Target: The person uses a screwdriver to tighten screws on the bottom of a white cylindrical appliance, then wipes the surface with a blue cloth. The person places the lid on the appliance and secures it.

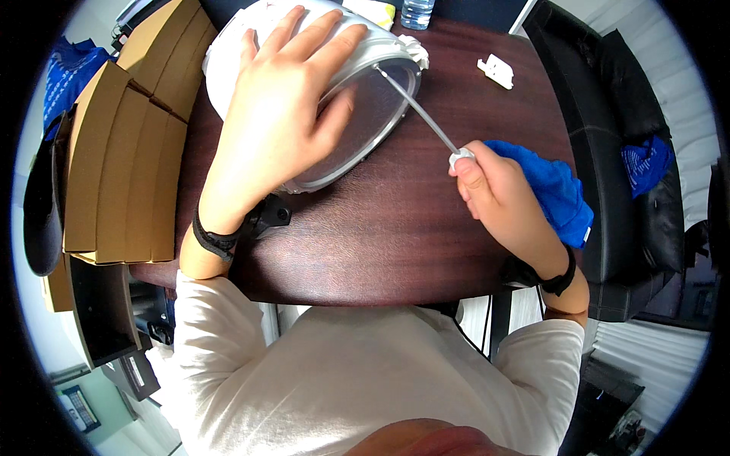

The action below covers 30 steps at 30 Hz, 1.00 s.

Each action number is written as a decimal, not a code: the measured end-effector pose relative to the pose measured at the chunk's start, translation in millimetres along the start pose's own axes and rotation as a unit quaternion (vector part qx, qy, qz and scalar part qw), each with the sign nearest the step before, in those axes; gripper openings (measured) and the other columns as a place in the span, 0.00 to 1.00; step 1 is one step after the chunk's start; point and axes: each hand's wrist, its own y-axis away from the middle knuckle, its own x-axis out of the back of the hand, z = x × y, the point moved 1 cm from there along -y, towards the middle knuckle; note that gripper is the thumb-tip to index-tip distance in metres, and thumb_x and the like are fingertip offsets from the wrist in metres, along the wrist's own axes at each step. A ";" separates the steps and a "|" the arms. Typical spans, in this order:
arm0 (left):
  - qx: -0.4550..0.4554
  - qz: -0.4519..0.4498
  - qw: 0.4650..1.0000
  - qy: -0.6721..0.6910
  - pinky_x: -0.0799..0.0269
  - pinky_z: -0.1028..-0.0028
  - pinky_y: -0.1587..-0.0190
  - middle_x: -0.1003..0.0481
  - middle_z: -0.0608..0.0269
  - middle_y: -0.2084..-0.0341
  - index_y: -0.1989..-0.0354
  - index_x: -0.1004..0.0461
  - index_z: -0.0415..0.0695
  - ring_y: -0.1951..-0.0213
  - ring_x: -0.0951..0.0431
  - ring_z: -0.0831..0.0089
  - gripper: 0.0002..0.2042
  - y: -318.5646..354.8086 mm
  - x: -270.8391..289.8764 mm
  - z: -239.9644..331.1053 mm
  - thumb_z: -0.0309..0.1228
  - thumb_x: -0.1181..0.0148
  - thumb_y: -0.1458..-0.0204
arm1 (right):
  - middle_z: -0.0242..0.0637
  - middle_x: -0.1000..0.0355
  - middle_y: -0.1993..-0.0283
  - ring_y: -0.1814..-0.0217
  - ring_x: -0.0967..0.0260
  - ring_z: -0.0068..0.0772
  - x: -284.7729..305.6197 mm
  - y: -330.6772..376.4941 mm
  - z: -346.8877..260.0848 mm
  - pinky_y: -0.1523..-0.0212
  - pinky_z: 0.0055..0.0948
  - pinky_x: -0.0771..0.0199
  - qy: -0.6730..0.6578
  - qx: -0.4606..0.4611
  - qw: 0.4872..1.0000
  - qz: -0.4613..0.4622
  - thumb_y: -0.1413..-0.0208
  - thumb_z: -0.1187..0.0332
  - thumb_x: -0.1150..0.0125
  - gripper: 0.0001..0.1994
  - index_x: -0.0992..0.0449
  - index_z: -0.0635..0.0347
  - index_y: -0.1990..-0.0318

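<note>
A large white rounded housing (228, 72) lies tilted on the dark wooden table (372, 243), its round grey underside (371, 114) facing me. My left hand (285, 110) rests on top of it, fingers spread and pressing flat against the white shell. In my right hand (498, 190) is a screwdriver (420, 112) with a long metal shaft and a pale handle end showing at the thumb. Its tip meets the rim of the housing near the upper right; whether a screw sits there is too small to tell.
A blue cloth (544, 186) lies beside my right hand. Farther back are a small white plastic part (496, 71) and a water bottle (417, 14). Cardboard boxes (125, 163) stand along the left edge. A black sofa (604, 167) flanks the table on the right.
</note>
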 end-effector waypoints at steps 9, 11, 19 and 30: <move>-0.003 0.007 1.000 -0.024 0.51 0.41 0.35 0.34 0.51 0.39 0.39 0.32 0.50 0.35 0.40 0.45 0.27 0.8 -1.0 1.3 0.29 0.42 0.52 | 0.29 0.40 0.81 0.85 0.44 0.16 -11.4 -2.4 4.6 0.87 0.19 0.44 -0.288 -0.109 0.938 -0.156 0.30 0.52 0.62 0.21 0.35 0.61 0.65; -0.005 0.010 1.000 -0.015 0.51 0.41 0.35 0.33 0.51 0.39 0.39 0.32 0.50 0.35 0.40 0.46 0.27 0.2 -0.9 1.3 0.29 0.43 0.52 | 0.30 0.40 0.81 0.85 0.43 0.17 -14.2 -3.0 7.3 0.87 0.19 0.44 -0.328 -0.114 0.921 -0.175 0.30 0.50 0.63 0.22 0.35 0.61 0.65; 0.007 0.013 1.000 -0.004 0.52 0.43 0.34 0.33 0.53 0.39 0.40 0.30 0.49 0.35 0.40 0.48 0.26 3.5 -3.2 -4.8 0.31 0.41 0.52 | 0.30 0.38 0.80 0.86 0.43 0.18 -7.2 -6.1 15.3 0.87 0.19 0.42 -0.378 -0.114 0.896 -0.203 0.30 0.50 0.64 0.23 0.33 0.64 0.63; 0.011 0.020 0.997 0.077 0.47 0.50 0.35 0.29 0.53 0.44 0.49 0.26 0.42 0.36 0.37 0.50 0.22 23.7 19.7 -19.0 0.37 0.34 0.52 | 0.35 0.36 0.82 0.83 0.40 0.23 30.5 38.5 33.7 0.81 0.27 0.42 -0.012 -0.065 0.998 -0.020 0.33 0.58 0.51 0.17 0.31 0.63 0.69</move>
